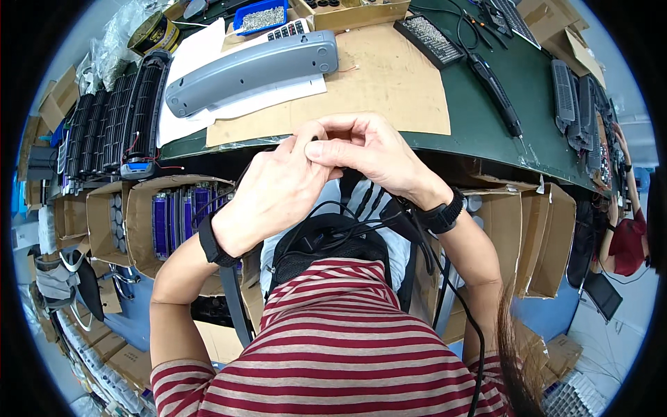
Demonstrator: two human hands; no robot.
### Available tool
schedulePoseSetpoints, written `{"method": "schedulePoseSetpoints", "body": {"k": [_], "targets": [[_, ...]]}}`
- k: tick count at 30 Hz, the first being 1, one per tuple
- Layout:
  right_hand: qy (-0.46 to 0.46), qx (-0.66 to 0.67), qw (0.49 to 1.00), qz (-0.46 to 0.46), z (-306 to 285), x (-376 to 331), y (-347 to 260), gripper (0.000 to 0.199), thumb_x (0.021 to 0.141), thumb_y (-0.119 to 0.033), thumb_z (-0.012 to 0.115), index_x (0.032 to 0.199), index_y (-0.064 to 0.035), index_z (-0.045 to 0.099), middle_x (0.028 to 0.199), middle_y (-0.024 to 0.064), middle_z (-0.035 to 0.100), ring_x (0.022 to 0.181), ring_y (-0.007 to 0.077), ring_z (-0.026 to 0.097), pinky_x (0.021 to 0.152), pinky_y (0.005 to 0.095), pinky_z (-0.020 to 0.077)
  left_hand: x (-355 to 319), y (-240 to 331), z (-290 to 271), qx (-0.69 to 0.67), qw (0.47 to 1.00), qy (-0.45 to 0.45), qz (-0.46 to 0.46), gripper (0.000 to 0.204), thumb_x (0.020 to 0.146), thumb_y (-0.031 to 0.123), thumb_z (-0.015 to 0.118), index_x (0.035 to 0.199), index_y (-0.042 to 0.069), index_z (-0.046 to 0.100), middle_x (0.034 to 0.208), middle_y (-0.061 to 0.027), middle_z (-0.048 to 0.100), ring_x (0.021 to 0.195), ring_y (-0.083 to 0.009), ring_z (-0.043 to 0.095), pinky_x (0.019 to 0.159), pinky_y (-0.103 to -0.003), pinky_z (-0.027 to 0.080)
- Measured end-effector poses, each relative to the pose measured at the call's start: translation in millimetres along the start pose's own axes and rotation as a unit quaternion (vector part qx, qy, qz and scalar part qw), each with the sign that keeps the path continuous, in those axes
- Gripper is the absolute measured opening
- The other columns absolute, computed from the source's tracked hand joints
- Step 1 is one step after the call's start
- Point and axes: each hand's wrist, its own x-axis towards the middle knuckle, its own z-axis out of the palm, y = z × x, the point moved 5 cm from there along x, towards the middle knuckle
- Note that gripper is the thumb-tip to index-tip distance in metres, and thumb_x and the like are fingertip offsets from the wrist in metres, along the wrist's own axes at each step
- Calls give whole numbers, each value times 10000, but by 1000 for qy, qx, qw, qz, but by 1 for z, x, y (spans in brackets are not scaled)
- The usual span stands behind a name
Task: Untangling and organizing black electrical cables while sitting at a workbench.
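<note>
My left hand [281,184] and my right hand [375,153] meet in front of the table's near edge, above my lap. The right thumb and fingers are pinched together against the left hand's fingers. A tiny dark spot shows between the fingertips, too small to name. The left fingers are curled and partly hidden behind the right hand. Just beyond them lies a sheet of brown cardboard [396,90]. A long grey plastic housing [253,73] rests on white paper [187,121] and the cardboard, apart from both hands.
Black cylindrical fan parts [114,118] stand at the left. Behind are a blue tray of small metal parts [260,19] and a black box of screws [429,39]. An electric screwdriver [495,94] lies at the right. Cardboard boxes [549,243] stand below the table; cables cross my lap.
</note>
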Motion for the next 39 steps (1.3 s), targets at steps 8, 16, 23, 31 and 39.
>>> {"method": "schedulePoseSetpoints", "body": {"k": [8,16,23,31,39], "targets": [[-11,10,997,-77,12,0,-10,523,811,-163,761,1232,48,533,998,75,650,885,107,624,781,235,533,-8,-22,9,-318,940,125,10,450,837,-76,565,1231,81,416,1007,-114,477,972,-264,603,727,-348,539],[7,-39,999,-27,7,-3,2,434,822,-90,732,1207,32,575,1028,69,640,891,100,618,826,244,517,-8,-11,-2,-189,939,284,45,926,704,-108,659,1372,77,45,1186,-234,367,885,-322,614,660,-347,540],[65,-230,968,-75,17,-11,-11,133,837,-38,680,964,3,669,869,9,668,816,85,619,761,241,512,-8,-17,4,-474,864,159,-57,989,707,-132,621,1399,81,-53,1220,-202,349,864,-229,612,737,-287,508],[104,-57,992,-48,-3,-14,-12,178,851,-62,699,999,21,649,890,39,667,803,74,620,757,232,512,-18,-27,1,-432,894,20,-114,265,922,148,563,1136,-5,585,822,-153,672,695,-249,645,661,-328,510],[124,-19,991,-54,-22,-4,-16,105,863,-86,687,923,-5,660,807,32,667,731,80,637,692,216,529,-18,-24,5,-443,892,27,-89,274,998,233,447,1024,-6,579,573,-78,484,496,-203,479,497,-315,399]]}}
